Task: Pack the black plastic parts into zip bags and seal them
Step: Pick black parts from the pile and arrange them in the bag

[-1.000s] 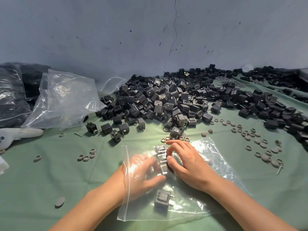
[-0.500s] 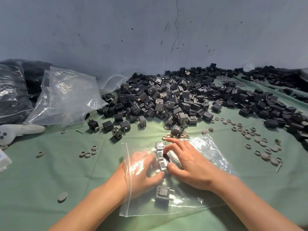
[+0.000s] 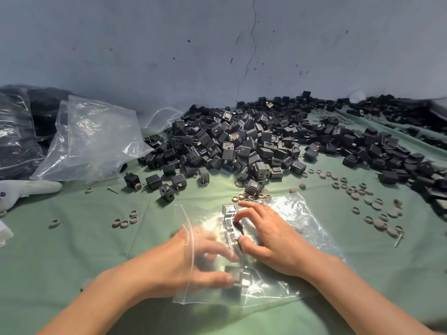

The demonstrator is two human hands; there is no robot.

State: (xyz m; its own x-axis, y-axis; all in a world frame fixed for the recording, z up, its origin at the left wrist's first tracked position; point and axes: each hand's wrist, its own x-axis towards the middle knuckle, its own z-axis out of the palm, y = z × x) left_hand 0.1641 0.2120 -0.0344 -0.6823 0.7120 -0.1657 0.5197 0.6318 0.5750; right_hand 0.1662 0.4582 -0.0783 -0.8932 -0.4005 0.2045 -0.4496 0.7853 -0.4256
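Part (image 3: 239, 278) inside zip bag (image 3: 298, 213), touching left hand (image 3: 193, 262) thumb; grip unclear.

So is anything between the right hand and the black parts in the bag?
Yes, the bag itself. The right hand lies on top of its clear plastic, the parts underneath. The left hand reaches inside.

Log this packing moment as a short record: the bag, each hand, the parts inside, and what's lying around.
Bag: clear zip bag flat on the green cloth, mouth open at its left end, not sealed
Left: left hand reaches inside the bag, blurred, thumb by a loose part; grip unclear
Right: right hand on top of the bag, fingertips against a row of parts through the plastic
Supply: pile of black parts behind the bag
Around: grey rings scattered; empty clear bags far left
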